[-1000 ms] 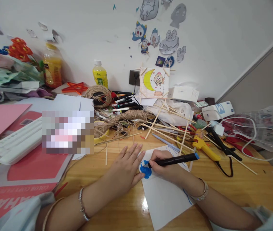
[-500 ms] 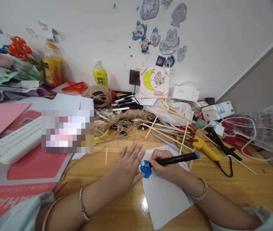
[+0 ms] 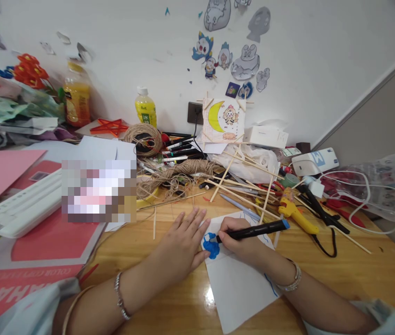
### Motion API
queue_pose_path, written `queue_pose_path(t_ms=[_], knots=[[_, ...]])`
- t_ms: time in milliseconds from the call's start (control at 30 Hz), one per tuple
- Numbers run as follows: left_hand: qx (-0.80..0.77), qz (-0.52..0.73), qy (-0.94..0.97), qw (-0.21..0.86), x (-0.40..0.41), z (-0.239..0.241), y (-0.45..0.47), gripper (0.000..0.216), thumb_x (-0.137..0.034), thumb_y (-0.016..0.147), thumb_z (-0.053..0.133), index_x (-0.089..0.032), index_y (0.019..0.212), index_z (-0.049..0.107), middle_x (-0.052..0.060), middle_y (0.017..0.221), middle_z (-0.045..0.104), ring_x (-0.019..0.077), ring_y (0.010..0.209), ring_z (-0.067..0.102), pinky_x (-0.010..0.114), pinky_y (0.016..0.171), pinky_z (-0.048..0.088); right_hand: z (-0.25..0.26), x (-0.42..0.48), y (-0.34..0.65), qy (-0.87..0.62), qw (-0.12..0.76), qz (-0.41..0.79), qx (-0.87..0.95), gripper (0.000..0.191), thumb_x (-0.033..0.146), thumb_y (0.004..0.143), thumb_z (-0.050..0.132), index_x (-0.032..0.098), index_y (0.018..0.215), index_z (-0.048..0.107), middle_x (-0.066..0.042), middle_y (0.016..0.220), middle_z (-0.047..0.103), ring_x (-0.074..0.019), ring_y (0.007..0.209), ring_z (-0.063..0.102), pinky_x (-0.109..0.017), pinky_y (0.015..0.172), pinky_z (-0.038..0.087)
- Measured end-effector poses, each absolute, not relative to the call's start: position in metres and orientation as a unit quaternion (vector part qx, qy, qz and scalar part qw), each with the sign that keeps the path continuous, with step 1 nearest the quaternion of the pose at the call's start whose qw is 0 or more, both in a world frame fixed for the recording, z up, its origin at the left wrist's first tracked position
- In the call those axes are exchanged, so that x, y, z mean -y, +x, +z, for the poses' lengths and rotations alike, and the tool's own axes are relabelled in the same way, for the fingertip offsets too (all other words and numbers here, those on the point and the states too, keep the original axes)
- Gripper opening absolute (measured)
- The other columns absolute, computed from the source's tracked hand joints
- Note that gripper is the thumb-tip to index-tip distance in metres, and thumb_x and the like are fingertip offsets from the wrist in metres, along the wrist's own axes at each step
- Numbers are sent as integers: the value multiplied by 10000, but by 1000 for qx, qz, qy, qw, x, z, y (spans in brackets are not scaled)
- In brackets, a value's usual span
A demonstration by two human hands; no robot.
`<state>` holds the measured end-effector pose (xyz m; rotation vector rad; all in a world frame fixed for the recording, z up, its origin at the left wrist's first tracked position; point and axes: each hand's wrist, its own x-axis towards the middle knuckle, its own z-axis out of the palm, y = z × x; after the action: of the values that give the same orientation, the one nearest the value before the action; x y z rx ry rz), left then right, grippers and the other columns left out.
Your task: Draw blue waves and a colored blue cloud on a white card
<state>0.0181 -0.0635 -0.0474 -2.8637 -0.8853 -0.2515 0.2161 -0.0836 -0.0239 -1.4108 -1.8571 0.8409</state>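
Note:
A sheet of white paper (image 3: 239, 288) lies on the wooden table, its upper left part bearing a blue coloured-in shape (image 3: 213, 248) with a small white patch. Thin blue lines also run along its top and right edges. In my right hand (image 3: 242, 244) is a black marker (image 3: 260, 230) with a blue end, its tip at the blue shape. My left hand (image 3: 183, 244) lies flat with fingers stretched out, its fingertips at the paper's left edge beside the shape. It holds nothing.
Thin wooden sticks (image 3: 249, 200) and a yellow glue gun (image 3: 297, 211) lie beyond the paper. Coils of twine (image 3: 194, 166) and several markers clutter the back. Red packaging (image 3: 51, 246) and a white device (image 3: 19, 204) lie at left. Two bottles (image 3: 146, 109) stand by the wall.
The marker tip has shifted very slightly at the blue shape, with a little more blue around the white patch. My left hand stays in place.

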Motion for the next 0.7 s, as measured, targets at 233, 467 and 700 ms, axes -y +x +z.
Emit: queue_pose_path(t_ms=[233,467,700], knots=[[291,-78,-951,66,64,-46,19,592,-478,927,452,-105,1386,411,189,1479,325,356,1359,296,505,1045,298,-23,84,215,-544,320,318,708,171,140,707,504,194,547,481,34,508,524,-105,488,461,-211,483,353],[296,-100,-948,64,63,-52,18,574,-489,946,396,-128,1392,406,166,1491,319,331,1374,274,486,1065,278,-23,84,216,-536,328,318,710,175,134,711,517,194,550,488,39,508,527,-103,487,462,-206,479,355],[292,-91,-949,78,63,-52,17,588,-496,935,421,-120,1387,412,167,1491,313,342,1373,270,495,1056,290,-26,84,216,-535,324,321,711,162,166,723,520,193,564,507,28,523,551,-105,494,480,-208,480,358]])
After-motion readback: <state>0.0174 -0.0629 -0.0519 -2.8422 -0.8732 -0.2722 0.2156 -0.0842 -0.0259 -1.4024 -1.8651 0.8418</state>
